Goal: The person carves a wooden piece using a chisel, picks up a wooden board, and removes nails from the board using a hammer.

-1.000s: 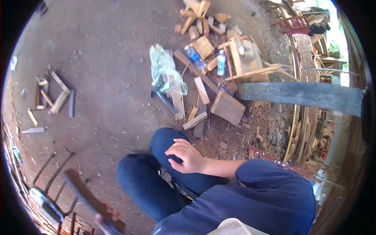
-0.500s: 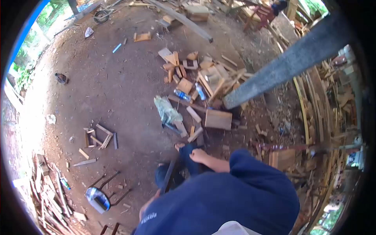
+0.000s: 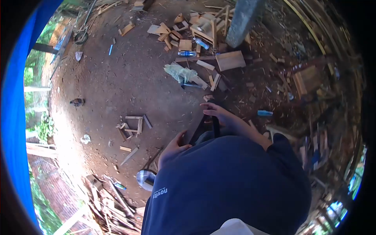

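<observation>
A dark, narrow board [image 3: 198, 129] lies slantwise above my lap, between my two hands. Around its lower end is my left hand [image 3: 174, 149], its thumb and fingers on either side. My right hand [image 3: 220, 113] has its fingers bent over the board's upper end. Part of the board is hidden by my dark blue shirt and knees. Just beyond my right hand a foot [image 3: 208, 97] shows on the dirt floor.
A hammer [image 3: 192, 85] and a greenish plastic bag [image 3: 180, 73] lie ahead, near wood blocks, two bottles and a wide board [image 3: 230, 60]. A grey post [image 3: 241, 25] stands beyond. Left are small sticks [image 3: 134, 117], an upturned stool [image 3: 145, 179] and a wood pile [image 3: 107, 203].
The view has swung, and more ground on the left shows. The dark board has come from low left to above my lap. My right hand has moved from my knee to the board's upper end.
</observation>
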Available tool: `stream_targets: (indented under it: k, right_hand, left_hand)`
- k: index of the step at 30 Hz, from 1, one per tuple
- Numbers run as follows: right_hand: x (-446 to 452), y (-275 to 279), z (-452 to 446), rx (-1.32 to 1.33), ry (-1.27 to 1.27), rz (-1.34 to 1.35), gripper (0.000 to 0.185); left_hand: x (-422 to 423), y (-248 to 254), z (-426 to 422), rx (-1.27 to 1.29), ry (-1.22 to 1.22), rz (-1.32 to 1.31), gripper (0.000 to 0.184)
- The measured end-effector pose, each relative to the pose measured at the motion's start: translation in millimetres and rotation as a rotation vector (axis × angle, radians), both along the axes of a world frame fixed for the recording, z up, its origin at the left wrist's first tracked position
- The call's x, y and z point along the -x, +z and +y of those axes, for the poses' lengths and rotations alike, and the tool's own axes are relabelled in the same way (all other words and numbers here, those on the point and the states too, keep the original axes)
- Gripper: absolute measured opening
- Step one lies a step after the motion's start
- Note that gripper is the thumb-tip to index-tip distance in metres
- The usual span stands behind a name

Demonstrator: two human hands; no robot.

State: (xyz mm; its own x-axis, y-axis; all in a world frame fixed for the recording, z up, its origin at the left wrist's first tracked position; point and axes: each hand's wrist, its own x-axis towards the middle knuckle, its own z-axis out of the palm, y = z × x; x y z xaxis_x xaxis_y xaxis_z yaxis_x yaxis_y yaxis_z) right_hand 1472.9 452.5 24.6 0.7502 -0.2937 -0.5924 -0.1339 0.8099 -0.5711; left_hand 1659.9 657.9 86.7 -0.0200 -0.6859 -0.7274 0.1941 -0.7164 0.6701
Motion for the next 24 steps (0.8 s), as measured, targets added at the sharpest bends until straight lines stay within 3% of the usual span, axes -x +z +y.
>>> stream_targets:
  k: [3,5,6,8,9,12,14,17,20,24]
  right_hand:
    - [36.7,15.4,19.2,-0.066,0.007,-0.128,0.046]
    - [65.7,33.3,30.2,0.178,0.006,-0.104,0.051]
    - [82.0,27.6,35.8,0.177,-0.031,-0.114,0.051]
    - [116.4,13.3,48.0,0.503,-0.045,-0.060,0.052]
    - [132.1,11.1,55.5,0.501,-0.074,-0.062,0.052]
    - [178.2,13.4,71.1,0.548,-0.189,0.133,0.050]
    - [203.9,17.0,86.5,0.515,-0.276,0.254,0.046]
    - [240.5,9.0,105.2,0.606,-0.383,0.393,0.043]
    - [275.8,3.5,117.7,0.502,-0.523,0.424,0.041]
    - [335.2,6.7,133.6,0.686,-0.439,0.708,0.041]
  left_hand:
    - [-1.5,14.9,5.4,0.147,-0.212,-0.156,0.083]
    - [11.9,15.8,-1.1,0.343,-0.212,-0.124,0.081]
    - [19.4,20.7,-7.0,0.341,-0.250,-0.130,0.081]
    - [42.0,48.8,-27.8,0.383,-0.506,-0.498,0.075]
    - [52.4,56.4,-36.6,0.386,-0.536,-0.501,0.075]
    - [86.2,59.9,-63.1,0.453,-0.762,-0.685,0.070]
    - [107.4,52.6,-76.2,0.631,-0.934,-0.794,0.065]
    - [140.8,48.6,-95.8,0.740,-1.097,-0.849,0.066]
    - [174.9,39.2,-112.9,0.823,-1.197,-0.837,0.069]
    - [238.7,39.2,-140.9,0.818,-1.364,-0.791,0.067]
